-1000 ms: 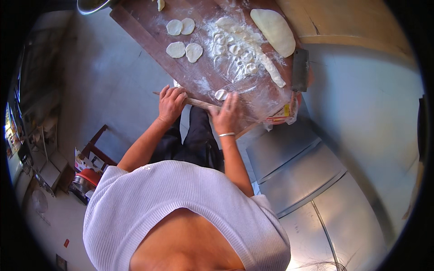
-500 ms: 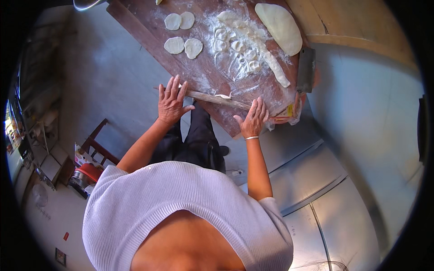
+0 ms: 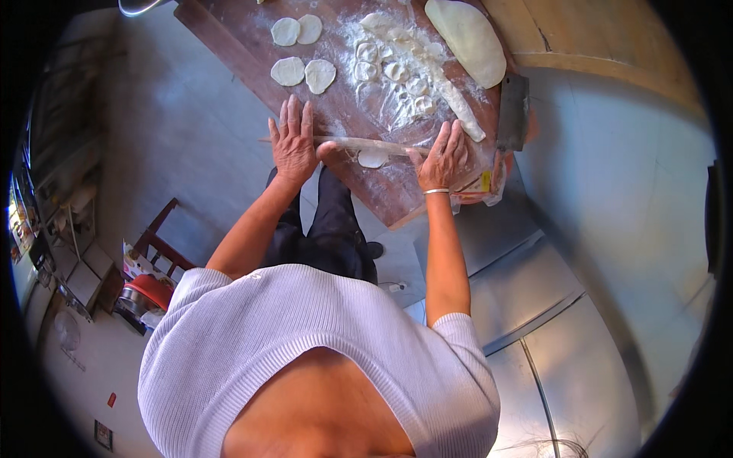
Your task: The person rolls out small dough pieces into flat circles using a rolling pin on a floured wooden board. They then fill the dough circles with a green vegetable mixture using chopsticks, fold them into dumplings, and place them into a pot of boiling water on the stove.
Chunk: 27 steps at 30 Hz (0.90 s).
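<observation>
A wooden rolling pin (image 3: 363, 143) lies across the near part of the floured board (image 3: 229, 47). My left hand (image 3: 295, 155) rests on its left end, fingers stretched out and flat. Toward the other end my right hand (image 3: 443, 160) lies over the pin, fingers extended, not wrapped round it. A small round dough wrapper (image 3: 372, 159) shows just on the near side of the pin, between my hands. Farther off, small dough pieces (image 3: 396, 72) sit in loose flour beside a long dough strip (image 3: 460, 109). Several rolled wrappers (image 3: 288, 72) lie at the board's left side.
A large dough slab (image 3: 467, 42) lies at the far right of the board. A dark cleaver blade (image 3: 513, 112) and a plastic package (image 3: 489, 183) are at the right edge. A metal cabinet (image 3: 527, 305) stands at lower right, a chair (image 3: 156, 240) at left.
The pin has rolled away from me a little, and both hands have moved forward with it. More of the wrapper now shows on the near side of the pin.
</observation>
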Each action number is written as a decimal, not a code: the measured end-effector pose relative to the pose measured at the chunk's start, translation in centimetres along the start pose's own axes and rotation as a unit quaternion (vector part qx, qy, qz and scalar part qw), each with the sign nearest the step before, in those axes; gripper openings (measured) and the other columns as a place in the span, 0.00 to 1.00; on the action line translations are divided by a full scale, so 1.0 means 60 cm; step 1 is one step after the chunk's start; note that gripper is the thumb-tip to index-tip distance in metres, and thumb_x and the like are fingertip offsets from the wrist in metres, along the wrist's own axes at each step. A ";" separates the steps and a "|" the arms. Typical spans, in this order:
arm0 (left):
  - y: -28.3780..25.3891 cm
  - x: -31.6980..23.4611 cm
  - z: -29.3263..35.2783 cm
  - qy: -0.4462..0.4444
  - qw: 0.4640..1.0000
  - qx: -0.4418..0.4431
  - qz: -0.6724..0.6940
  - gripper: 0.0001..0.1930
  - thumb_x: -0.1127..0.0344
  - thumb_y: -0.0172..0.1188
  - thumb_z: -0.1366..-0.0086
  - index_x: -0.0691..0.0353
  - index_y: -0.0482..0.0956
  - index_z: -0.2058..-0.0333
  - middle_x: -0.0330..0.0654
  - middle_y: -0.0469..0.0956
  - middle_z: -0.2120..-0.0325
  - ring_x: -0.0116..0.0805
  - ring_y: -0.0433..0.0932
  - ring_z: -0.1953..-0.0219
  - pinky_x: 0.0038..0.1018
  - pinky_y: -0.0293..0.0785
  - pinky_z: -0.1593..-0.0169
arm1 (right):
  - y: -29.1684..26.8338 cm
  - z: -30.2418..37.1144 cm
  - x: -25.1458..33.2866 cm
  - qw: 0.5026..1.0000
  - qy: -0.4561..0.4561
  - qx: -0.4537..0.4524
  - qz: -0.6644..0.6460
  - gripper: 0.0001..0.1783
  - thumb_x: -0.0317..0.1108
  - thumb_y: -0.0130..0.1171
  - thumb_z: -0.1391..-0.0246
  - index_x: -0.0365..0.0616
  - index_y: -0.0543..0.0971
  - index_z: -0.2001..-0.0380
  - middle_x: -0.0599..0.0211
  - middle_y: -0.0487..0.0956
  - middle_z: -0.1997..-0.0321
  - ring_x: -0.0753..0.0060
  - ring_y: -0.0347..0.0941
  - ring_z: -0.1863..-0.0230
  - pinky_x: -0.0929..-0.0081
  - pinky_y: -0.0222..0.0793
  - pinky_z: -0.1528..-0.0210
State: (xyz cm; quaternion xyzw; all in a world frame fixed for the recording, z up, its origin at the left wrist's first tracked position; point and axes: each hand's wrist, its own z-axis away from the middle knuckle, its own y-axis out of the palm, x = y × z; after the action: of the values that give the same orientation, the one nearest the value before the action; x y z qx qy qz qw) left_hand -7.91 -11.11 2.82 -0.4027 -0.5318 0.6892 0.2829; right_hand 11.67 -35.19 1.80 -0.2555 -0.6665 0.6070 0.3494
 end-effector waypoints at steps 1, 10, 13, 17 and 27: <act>0.002 -0.003 0.009 0.015 1.000 -0.001 -0.001 0.52 0.27 0.54 0.46 0.61 0.62 0.33 0.55 0.54 0.30 0.55 0.53 0.28 0.62 0.47 0.32 | 0.001 0.014 -0.004 1.000 -0.005 -0.003 0.001 0.58 0.77 0.50 0.52 0.38 0.59 0.33 0.48 0.58 0.27 0.43 0.55 0.29 0.40 0.53 0.35; -0.003 -0.008 0.023 0.020 1.000 0.013 0.000 0.52 0.30 0.58 0.47 0.61 0.61 0.33 0.55 0.56 0.31 0.55 0.53 0.28 0.61 0.49 0.32 | -0.006 0.010 -0.009 1.000 -0.009 -0.006 -0.007 0.56 0.78 0.45 0.48 0.38 0.61 0.33 0.49 0.58 0.27 0.43 0.55 0.29 0.42 0.53 0.35; -0.008 -0.009 0.057 0.030 0.999 0.033 0.007 0.52 0.26 0.54 0.46 0.61 0.62 0.33 0.57 0.55 0.31 0.55 0.53 0.28 0.61 0.48 0.32 | -0.001 0.057 -0.008 1.000 0.002 0.025 -0.010 0.56 0.77 0.46 0.48 0.38 0.61 0.33 0.49 0.58 0.27 0.43 0.54 0.29 0.42 0.52 0.34; -0.006 0.002 0.117 0.058 0.989 0.137 -0.004 0.55 0.33 0.67 0.55 0.59 0.62 0.33 0.51 0.55 0.29 0.52 0.52 0.27 0.60 0.47 0.31 | -0.005 0.144 -0.018 0.997 0.011 0.073 0.029 0.56 0.77 0.46 0.48 0.38 0.61 0.33 0.48 0.58 0.27 0.41 0.56 0.30 0.42 0.52 0.34; -0.021 0.006 0.085 0.061 0.992 0.105 -0.013 0.51 0.29 0.56 0.46 0.59 0.60 0.32 0.53 0.54 0.30 0.53 0.52 0.28 0.60 0.46 0.31 | -0.003 0.141 -0.001 1.000 0.003 0.028 0.007 0.56 0.79 0.43 0.48 0.38 0.62 0.34 0.48 0.59 0.28 0.42 0.56 0.30 0.41 0.51 0.33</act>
State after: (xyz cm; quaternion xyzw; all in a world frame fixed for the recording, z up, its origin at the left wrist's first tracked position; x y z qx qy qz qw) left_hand -12.49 -13.02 4.51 -0.4055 -0.4430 0.7117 0.3643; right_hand 5.16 -40.62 1.80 -0.2525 -0.6465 0.6267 0.3542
